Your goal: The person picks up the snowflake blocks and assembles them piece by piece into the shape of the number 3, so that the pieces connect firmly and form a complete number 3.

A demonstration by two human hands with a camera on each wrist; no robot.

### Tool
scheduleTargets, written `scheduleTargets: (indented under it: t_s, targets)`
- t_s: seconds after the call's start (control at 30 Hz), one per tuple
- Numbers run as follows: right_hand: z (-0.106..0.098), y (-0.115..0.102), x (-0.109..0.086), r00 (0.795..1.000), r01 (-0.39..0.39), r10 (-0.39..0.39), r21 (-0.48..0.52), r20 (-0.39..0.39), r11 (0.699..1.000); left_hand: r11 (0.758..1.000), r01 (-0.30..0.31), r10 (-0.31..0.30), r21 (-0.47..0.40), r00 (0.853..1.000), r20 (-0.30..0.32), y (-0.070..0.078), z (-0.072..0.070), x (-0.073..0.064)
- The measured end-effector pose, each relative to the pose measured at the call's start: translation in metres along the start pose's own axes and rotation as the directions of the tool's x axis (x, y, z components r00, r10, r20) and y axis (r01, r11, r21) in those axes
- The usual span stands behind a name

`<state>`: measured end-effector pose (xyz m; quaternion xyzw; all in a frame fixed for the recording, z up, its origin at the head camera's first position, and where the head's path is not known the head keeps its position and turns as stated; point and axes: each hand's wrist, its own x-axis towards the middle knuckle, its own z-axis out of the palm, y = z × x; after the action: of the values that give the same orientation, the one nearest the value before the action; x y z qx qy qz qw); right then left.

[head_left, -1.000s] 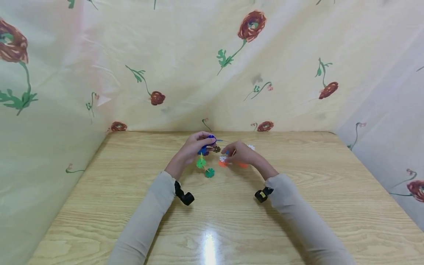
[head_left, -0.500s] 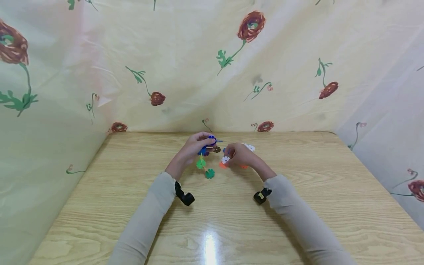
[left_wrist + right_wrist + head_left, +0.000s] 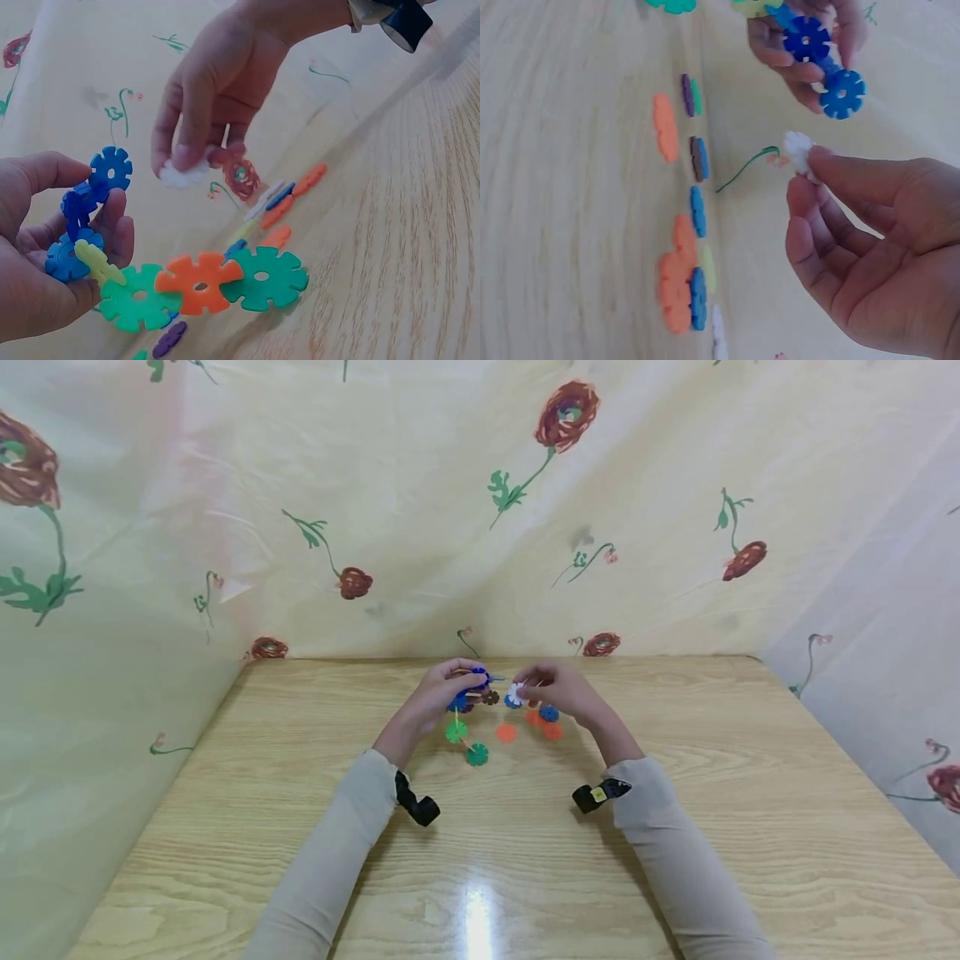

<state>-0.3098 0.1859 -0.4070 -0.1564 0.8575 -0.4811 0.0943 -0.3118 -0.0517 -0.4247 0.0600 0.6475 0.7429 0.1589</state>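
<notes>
Linked discs [image 3: 180,282] hang from the pinching grip of the left hand [image 3: 438,693]; at its three o'clock the right hand [image 3: 566,692] pinches a white disc [image 3: 515,694]; loose orange discs [image 3: 552,732] lie at its four o'clock.

Pale, wood-grained, the table [image 3: 300,852] carries flat notched discs toward its 12 o'clock edge, with a bright streak of reflected light at 6 o'clock. A lone orange disc [image 3: 507,733] lies apart from the others. From it, a brown disc [image 3: 697,159] sits at 11 o'clock, just beside a blue one; a purple disc [image 3: 688,94] and a green disc [image 3: 697,97] lie together toward 10. At 2 to 3 o'clock are two more orange discs [image 3: 553,732], with a blue disc [image 3: 550,713] touching them. Just beyond its 12 o'clock side is a pale yellow disc [image 3: 709,270]; a white disc [image 3: 718,334] lies farther, toward 1.
</notes>
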Motion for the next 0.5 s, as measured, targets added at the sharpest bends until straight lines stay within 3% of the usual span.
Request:
scheduleTargets:
  t_s: [0.23, 0.5]
  targets:
    - [-0.0026, -0.0022, 0.0014, 0.996, 0.034, -0.021, 0.158, -0.085, 0.987, 1.0, -0.011, 0.011, 0.012, 1.0, 0.005, -0.0003, 0.0004, -0.0012]
    - [0.0017, -0.0052, 0.0019, 0.998, 0.016, 0.0, 0.26, -0.063, 0.965, 1.0, -0.008, 0.008, 0.024, 1.0, -0.001, 0.0005, -0.0008, -0.0019]
